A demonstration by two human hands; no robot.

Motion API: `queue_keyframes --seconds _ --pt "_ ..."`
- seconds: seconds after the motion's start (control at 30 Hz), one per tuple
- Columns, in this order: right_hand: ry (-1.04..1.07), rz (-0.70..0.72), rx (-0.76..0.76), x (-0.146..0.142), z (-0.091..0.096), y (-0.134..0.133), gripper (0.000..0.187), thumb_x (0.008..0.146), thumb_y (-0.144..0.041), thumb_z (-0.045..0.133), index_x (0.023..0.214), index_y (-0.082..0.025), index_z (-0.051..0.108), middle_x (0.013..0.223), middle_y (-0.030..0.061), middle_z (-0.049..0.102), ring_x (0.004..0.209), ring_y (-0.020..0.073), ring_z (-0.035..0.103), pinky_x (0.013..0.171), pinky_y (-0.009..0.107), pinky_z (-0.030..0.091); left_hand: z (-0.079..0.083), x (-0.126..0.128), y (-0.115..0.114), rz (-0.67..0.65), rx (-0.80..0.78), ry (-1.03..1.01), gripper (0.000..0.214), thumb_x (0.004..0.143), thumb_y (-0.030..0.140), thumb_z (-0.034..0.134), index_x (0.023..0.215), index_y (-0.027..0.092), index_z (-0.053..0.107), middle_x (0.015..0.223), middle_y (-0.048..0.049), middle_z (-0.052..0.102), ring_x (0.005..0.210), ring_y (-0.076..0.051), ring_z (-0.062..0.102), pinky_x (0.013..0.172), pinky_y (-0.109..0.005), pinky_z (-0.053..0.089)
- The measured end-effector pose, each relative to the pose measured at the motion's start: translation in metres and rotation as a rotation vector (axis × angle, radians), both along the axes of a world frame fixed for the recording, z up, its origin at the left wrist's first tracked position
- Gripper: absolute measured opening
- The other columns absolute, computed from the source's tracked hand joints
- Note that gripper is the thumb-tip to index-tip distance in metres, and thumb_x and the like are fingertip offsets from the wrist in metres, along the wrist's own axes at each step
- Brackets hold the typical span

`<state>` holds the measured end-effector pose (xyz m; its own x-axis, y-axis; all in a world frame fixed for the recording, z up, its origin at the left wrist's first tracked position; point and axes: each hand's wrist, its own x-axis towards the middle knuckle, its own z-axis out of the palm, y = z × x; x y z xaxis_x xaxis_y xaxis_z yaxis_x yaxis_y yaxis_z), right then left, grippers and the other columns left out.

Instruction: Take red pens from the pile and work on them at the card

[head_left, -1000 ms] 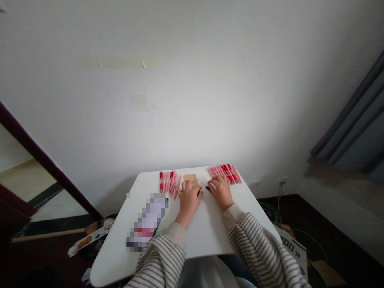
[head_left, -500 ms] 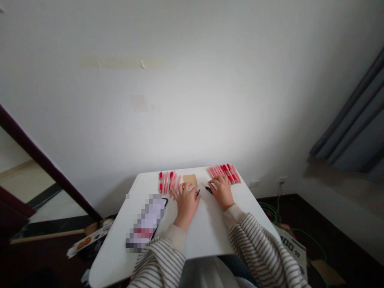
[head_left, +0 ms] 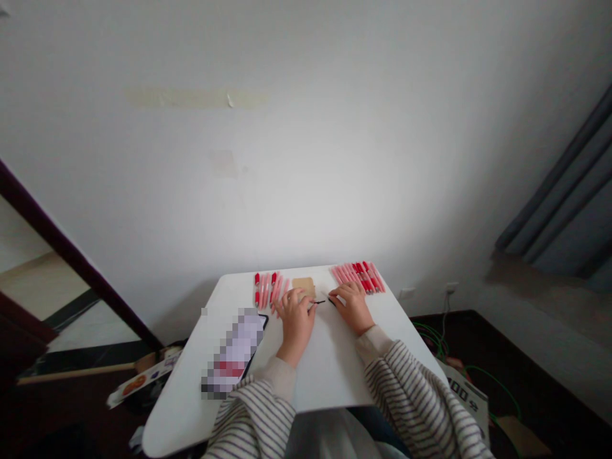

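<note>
My left hand is over the middle of the white table, its thumb and finger pinching a thin dark stick that points right. Facing it, my right hand is closed on a small black piece, too small to name. A narrow gap separates the two dark pieces. Beyond my left fingers lies a tan pad, partly covered by them. A row of red and pink pens lies just left of my left hand. Another row of similar pens lies beyond my right hand.
A phone with a blurred screen lies on the white table, near my left sleeve. A wall stands directly behind the table. Green cables and a printed bag or box are on the floor to the right.
In my left hand the dark stick has turned and now reaches further right. My right fingers have tilted, so less of the black piece shows. The pens have stayed in place.
</note>
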<state>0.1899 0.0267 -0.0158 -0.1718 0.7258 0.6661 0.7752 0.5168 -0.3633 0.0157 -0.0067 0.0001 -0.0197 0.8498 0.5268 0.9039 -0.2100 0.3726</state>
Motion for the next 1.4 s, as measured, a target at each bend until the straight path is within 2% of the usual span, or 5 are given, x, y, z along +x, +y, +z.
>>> queue_keyframes --seconds 0.2,0.67,0.87,1.1,1.4 --pt "-0.027 0.022 -0.012 -0.002 0.005 -0.004 0.009 0.089 -0.024 0.063 0.086 -0.026 0.072 0.084 0.0012 0.071 0.093 0.0200 0.054 0.096 0.039 0.029 -0.004 -0.001 0.002 0.016 0.038 -0.008 0.010 0.080 0.029 0.065 0.087 0.027 0.072 0.120 -0.0053 0.060 0.119 -0.028 0.046 0.108 -0.055 0.025" --pt "0.018 0.099 -0.053 -0.007 0.004 -0.005 0.011 0.089 -0.032 0.063 0.090 -0.030 0.074 0.088 0.0008 0.071 0.096 0.0196 0.053 0.094 0.039 0.030 0.007 0.002 -0.004 -0.057 -0.030 -0.047 0.011 0.081 0.030 0.065 0.087 0.028 0.073 0.122 -0.0048 0.058 0.121 -0.027 0.045 0.109 -0.055 0.026" --pt "-0.032 -0.025 -0.050 0.000 0.001 -0.003 0.022 0.090 -0.034 0.061 0.110 -0.029 0.070 0.097 0.0043 0.069 0.101 0.0228 0.050 0.095 0.041 0.031 -0.001 -0.002 0.002 0.001 0.005 -0.050 0.011 0.079 0.029 0.066 0.088 0.027 0.073 0.121 -0.0057 0.059 0.120 -0.027 0.046 0.109 -0.057 0.024" --pt "-0.142 -0.121 -0.077 0.000 -0.001 -0.006 0.010 0.085 -0.030 0.067 0.092 -0.029 0.074 0.095 0.0048 0.067 0.105 0.0264 0.046 0.097 0.047 0.027 -0.001 -0.007 0.003 0.064 0.008 -0.069 0.011 0.078 0.028 0.067 0.088 0.027 0.073 0.120 -0.0053 0.060 0.119 -0.026 0.046 0.106 -0.055 0.026" --pt "0.042 -0.122 -0.052 0.006 -0.002 -0.001 0.013 0.089 -0.023 0.061 0.091 -0.028 0.072 0.093 0.0043 0.069 0.100 0.0249 0.046 0.091 0.043 0.030 0.001 -0.011 0.003 0.116 0.011 -0.094 0.011 0.080 0.029 0.065 0.087 0.027 0.073 0.120 -0.0050 0.059 0.121 -0.026 0.045 0.105 -0.051 0.027"
